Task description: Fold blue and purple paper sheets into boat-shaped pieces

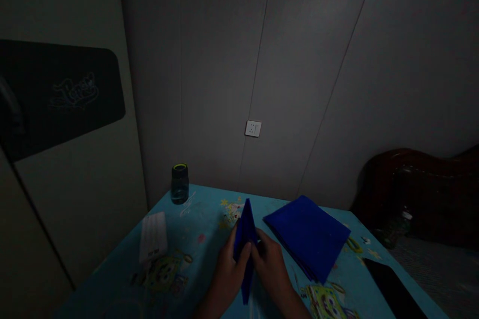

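A folded blue sheet stands on edge between my two hands above the front middle of the table, its narrow pointed end upward. My left hand grips it from the left, thumb lying across its near side. From the right, my right hand closes on the same sheet, with its thumb close to the other one. The fingers behind the sheet are partly hidden. To the right of my hands lies a flat stack of blue sheets, touched by neither hand.
The table has a light blue cartoon-print cover. On its left are a white power strip-like block and a dark water bottle. A black flat object lies at the right edge. Behind stands a grey wall with a socket.
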A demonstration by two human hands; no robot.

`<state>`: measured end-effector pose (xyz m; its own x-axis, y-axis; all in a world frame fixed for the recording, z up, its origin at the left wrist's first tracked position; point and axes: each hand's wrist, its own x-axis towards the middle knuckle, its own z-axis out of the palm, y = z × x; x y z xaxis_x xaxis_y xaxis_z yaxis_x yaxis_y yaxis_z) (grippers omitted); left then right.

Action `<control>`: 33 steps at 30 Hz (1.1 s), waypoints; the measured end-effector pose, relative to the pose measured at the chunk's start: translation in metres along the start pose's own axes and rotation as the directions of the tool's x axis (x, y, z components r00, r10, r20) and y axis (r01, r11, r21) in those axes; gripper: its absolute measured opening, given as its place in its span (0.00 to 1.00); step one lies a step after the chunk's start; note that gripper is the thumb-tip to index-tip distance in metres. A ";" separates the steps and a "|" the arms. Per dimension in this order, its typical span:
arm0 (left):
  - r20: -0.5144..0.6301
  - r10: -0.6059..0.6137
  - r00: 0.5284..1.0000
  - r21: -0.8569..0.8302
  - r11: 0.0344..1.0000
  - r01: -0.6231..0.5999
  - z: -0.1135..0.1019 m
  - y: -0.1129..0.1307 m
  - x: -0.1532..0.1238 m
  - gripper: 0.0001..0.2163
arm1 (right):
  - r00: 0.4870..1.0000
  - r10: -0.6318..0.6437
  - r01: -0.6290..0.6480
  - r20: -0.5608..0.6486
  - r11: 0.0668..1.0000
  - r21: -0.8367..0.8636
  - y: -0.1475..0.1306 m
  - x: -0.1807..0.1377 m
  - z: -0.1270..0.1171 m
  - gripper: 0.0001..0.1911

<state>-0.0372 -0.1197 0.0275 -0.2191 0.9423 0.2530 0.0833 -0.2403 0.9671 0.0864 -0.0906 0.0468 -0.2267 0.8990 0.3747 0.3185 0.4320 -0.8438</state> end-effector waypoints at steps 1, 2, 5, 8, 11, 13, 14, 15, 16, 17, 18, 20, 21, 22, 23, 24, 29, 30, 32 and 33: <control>0.005 0.000 1.000 0.009 1.000 0.000 -0.001 -0.001 -0.001 0.26 | 1.000 0.005 -0.005 0.002 1.000 0.006 0.000 0.000 0.000 0.18; 0.011 -0.001 1.000 0.016 1.000 0.001 -0.002 -0.002 -0.002 0.26 | 1.000 0.014 -0.014 0.004 1.000 0.022 0.000 0.000 0.001 0.18; 0.024 -0.013 1.000 0.020 1.000 0.012 -0.005 -0.005 -0.004 0.25 | 0.998 0.055 -0.054 -0.006 0.993 0.101 0.004 0.002 0.003 0.21; 0.004 -0.036 0.999 0.004 0.999 0.036 -0.003 -0.012 -0.004 0.25 | 0.997 0.069 -0.063 -0.043 0.991 0.119 0.010 0.003 0.006 0.25; -0.050 -0.055 0.997 -0.007 0.998 0.054 -0.001 -0.022 -0.006 0.25 | 0.994 0.083 -0.076 -0.064 0.992 0.105 0.014 0.003 0.008 0.27; -0.062 -0.072 0.995 -0.012 0.997 0.071 -0.002 -0.027 -0.007 0.25 | 0.993 0.109 -0.103 -0.046 0.987 0.120 0.015 0.003 0.008 0.29; -0.055 -0.084 0.995 -0.016 0.996 0.083 -0.002 -0.028 -0.007 0.25 | 0.993 0.114 -0.110 -0.029 0.987 0.121 0.016 0.002 0.008 0.29; -0.039 -0.094 0.995 -0.018 0.995 0.094 -0.003 -0.028 -0.007 0.26 | 0.994 0.110 -0.108 -0.013 0.988 0.108 0.016 0.002 0.008 0.30; -0.020 -0.101 0.995 -0.020 0.995 0.101 -0.004 -0.028 -0.007 0.26 | 0.995 0.097 -0.097 0.001 0.992 0.081 0.016 0.002 0.008 0.30; -0.004 -0.103 0.995 -0.022 0.994 0.103 -0.004 -0.028 -0.006 0.26 | 0.997 0.080 -0.080 0.010 0.996 0.045 0.017 0.003 0.009 0.30; 0.008 -0.098 0.995 -0.023 0.995 0.098 -0.005 -0.027 -0.006 0.26 | 0.998 0.064 -0.064 0.015 0.998 0.007 0.018 0.003 0.011 0.29; 0.009 -0.079 0.997 -0.020 0.997 0.079 -0.005 -0.024 -0.004 0.26 | 0.999 0.044 -0.043 0.012 0.998 -0.046 0.019 0.004 0.014 0.29; 0.006 -0.072 0.997 -0.016 0.997 0.072 -0.006 -0.023 -0.004 0.27 | 0.999 0.040 -0.040 0.008 0.998 -0.056 0.020 0.005 0.016 0.29; 0.004 -0.067 0.998 -0.008 0.998 0.067 -0.007 -0.022 -0.003 0.27 | 0.999 0.041 -0.041 -0.003 0.997 -0.063 0.020 0.004 0.018 0.28; 0.004 -0.066 0.998 0.004 0.998 0.066 -0.009 -0.022 -0.003 0.28 | 0.999 0.044 -0.045 -0.015 0.996 -0.071 0.020 0.003 0.020 0.28; -0.001 -0.066 0.998 0.019 0.998 0.066 -0.011 -0.022 -0.002 0.29 | 0.998 0.049 -0.052 -0.028 0.995 -0.082 0.020 0.001 0.021 0.28; -0.178 -0.115 0.977 0.073 0.989 0.130 -0.029 -0.031 0.004 0.33 | 0.999 -0.044 0.046 0.015 0.967 -0.250 0.029 -0.028 0.029 0.29; -0.216 -0.145 0.966 0.070 0.984 0.163 -0.033 -0.035 0.006 0.35 | 0.993 -0.105 0.114 0.044 0.943 -0.312 0.034 -0.034 0.033 0.25; -0.256 -0.211 0.943 0.050 0.972 0.231 -0.037 -0.040 0.009 0.37 | 0.968 -0.170 0.234 0.182 0.873 -0.428 0.043 -0.043 0.041 0.24; -0.256 -0.236 0.937 0.037 0.967 0.253 -0.039 -0.042 0.010 0.38 | 0.954 -0.185 0.279 0.237 0.836 -0.472 0.047 -0.045 0.046 0.24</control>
<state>-0.0804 -0.1092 -0.0093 -0.4740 0.8804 0.0157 0.0613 0.0152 0.9980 0.0693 -0.1144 -0.0271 -0.4933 0.7606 0.4221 0.6376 0.6463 -0.4192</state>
